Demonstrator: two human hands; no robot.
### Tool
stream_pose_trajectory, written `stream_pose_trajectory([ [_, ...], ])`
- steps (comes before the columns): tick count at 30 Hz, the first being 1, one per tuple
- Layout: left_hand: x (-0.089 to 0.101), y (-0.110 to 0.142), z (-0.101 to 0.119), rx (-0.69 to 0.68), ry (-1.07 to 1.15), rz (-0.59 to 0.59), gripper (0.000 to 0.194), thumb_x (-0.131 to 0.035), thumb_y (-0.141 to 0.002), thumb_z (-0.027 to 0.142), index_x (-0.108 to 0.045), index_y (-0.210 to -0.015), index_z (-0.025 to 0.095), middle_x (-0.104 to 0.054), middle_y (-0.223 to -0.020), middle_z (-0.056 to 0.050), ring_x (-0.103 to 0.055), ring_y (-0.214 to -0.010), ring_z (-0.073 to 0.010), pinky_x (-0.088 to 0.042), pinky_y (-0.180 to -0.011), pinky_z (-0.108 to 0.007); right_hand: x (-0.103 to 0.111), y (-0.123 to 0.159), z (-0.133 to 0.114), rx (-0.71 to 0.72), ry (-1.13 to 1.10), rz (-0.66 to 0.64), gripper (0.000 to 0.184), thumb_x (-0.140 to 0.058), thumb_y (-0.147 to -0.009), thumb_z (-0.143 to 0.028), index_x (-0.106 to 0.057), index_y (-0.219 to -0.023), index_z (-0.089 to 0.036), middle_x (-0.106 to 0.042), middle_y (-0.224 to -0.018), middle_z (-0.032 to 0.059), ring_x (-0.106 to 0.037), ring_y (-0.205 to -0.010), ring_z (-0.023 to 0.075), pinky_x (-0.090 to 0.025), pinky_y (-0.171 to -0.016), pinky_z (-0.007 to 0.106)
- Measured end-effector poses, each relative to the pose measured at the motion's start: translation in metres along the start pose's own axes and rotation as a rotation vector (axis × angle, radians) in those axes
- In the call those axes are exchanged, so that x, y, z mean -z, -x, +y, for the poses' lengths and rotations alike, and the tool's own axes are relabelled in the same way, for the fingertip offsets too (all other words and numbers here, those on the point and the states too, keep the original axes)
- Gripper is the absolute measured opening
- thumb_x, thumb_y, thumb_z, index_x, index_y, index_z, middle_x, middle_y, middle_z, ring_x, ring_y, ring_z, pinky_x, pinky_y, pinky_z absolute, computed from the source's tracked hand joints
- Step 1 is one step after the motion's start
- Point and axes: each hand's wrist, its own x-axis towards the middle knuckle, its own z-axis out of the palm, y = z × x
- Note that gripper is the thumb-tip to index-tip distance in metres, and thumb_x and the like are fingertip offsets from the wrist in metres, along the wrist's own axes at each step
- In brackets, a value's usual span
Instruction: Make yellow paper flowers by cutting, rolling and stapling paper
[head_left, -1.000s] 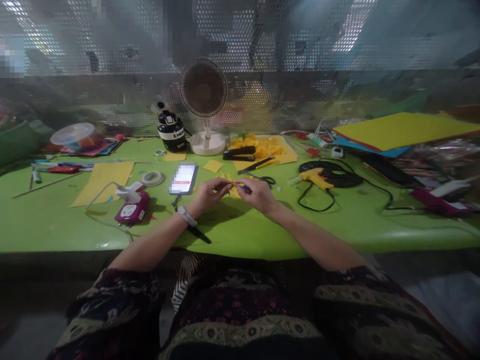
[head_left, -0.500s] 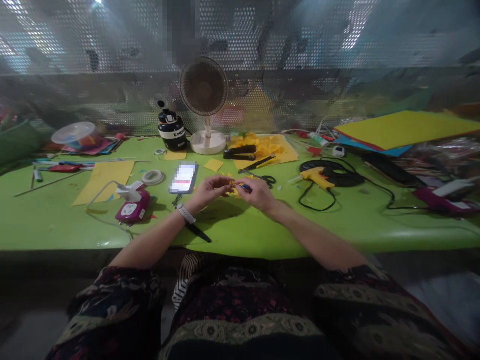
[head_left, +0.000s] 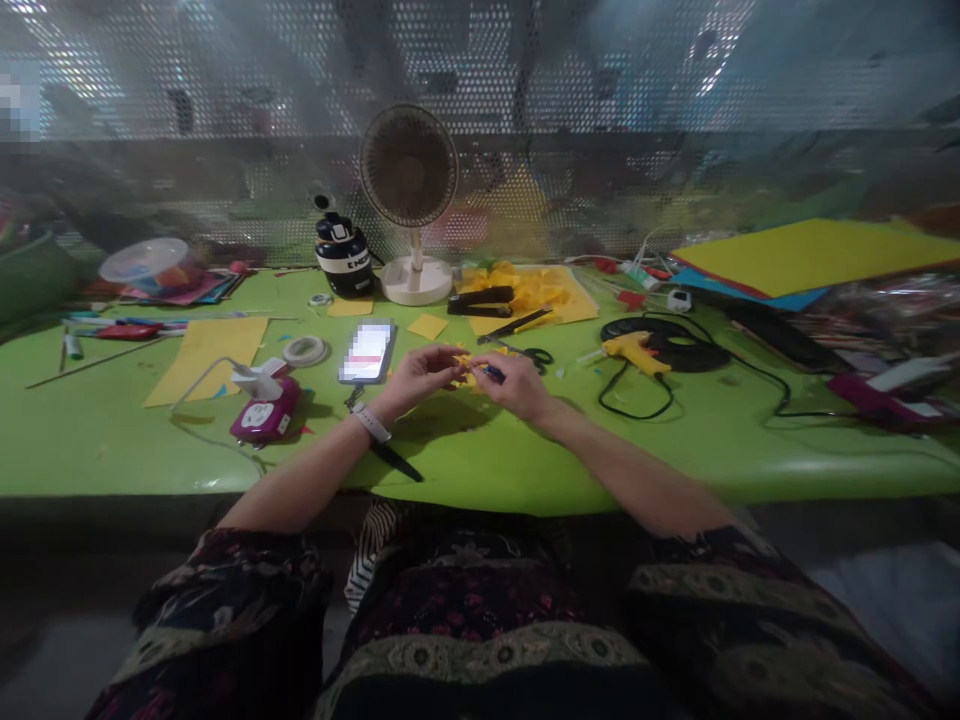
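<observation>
Above the green table, my left hand (head_left: pixel 417 382) pinches a small piece of yellow paper (head_left: pixel 463 364) between thumb and fingertips. Facing it, my right hand (head_left: pixel 520 386) is closed around a thin, dark blue pen-like tool (head_left: pixel 493 372), whose tip meets the paper. Most of that tool is hidden by the fingers, so its exact kind does not show. More yellow paper bits lie beneath and behind my hands. Just beyond my right hand are black-handled scissors (head_left: pixel 537 358). A phone (head_left: pixel 367 352) with a lit screen lies beyond my left wrist.
A stapler (head_left: pixel 481 301) rests by a pile of yellow paper petals (head_left: pixel 536 287). Farther back stand a fan (head_left: pixel 409 170) and a black bottle (head_left: pixel 344 262). To the right is a yellow glue gun (head_left: pixel 634 352) with its cord; a purple power socket (head_left: pixel 266 415) sits left.
Both hands stay in nearly the same place, with only slight finger movement at the yellow paper. The whole view has tilted a little.
</observation>
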Motion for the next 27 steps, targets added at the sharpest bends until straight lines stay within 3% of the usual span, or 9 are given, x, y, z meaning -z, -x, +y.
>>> stream_pose_trajectory([
  [6,0.001,0.002,0.004,0.040,-0.050,-0.042,0.039,-0.078,-0.079,0.037,-0.071,-0.112,0.016,-0.074,-0.105,-0.010,-0.070,-0.086,-0.0156,-0.058,-0.073,-0.027,0.000,0.001,-0.002,-0.038,-0.003,-0.039,0.024,-0.056,-0.092,-0.030,-0.073,-0.101,-0.016,-0.077,-0.090,0.0083,-0.068,-0.072,0.0174,-0.050,-0.069,0.028],
  [11,0.002,0.002,0.006,0.079,-0.010,-0.007,0.036,-0.075,-0.081,0.040,-0.071,-0.107,0.015,-0.073,-0.106,-0.010,-0.070,-0.086,-0.0165,-0.058,-0.071,-0.027,0.000,0.001,-0.001,-0.067,0.021,-0.087,0.024,-0.057,-0.091,-0.027,-0.073,-0.104,-0.017,-0.077,-0.093,0.0078,-0.067,-0.073,0.0166,-0.049,-0.069,0.027],
  [16,0.002,0.001,0.004,0.177,0.007,-0.022,0.033,-0.076,-0.080,0.042,-0.071,-0.096,0.015,-0.074,-0.094,-0.008,-0.071,-0.079,-0.0157,-0.057,-0.067,-0.027,0.000,0.001,-0.001,-0.021,0.004,-0.125,0.025,-0.056,-0.091,-0.028,-0.074,-0.103,-0.016,-0.077,-0.094,0.0094,-0.068,-0.074,0.0182,-0.050,-0.071,0.029],
  [23,0.002,-0.001,0.004,0.189,0.082,0.043,0.035,-0.082,-0.073,0.041,-0.071,-0.091,0.014,-0.075,-0.088,-0.008,-0.071,-0.075,-0.0147,-0.059,-0.070,-0.029,0.002,0.000,-0.007,-0.071,-0.019,-0.136,0.030,-0.055,-0.092,-0.032,-0.072,-0.110,-0.015,-0.075,-0.088,0.0093,-0.064,-0.067,0.0168,-0.047,-0.066,0.028],
  [27,0.005,-0.003,0.011,0.145,0.130,0.179,0.036,-0.085,-0.069,0.040,-0.070,-0.089,0.013,-0.074,-0.085,-0.007,-0.072,-0.075,-0.0158,-0.059,-0.072,-0.030,0.006,-0.003,-0.009,-0.182,-0.014,-0.110,0.037,-0.055,-0.091,-0.039,-0.070,-0.112,-0.013,-0.070,-0.074,0.0052,-0.058,-0.060,0.0148,-0.044,-0.063,0.027],
])
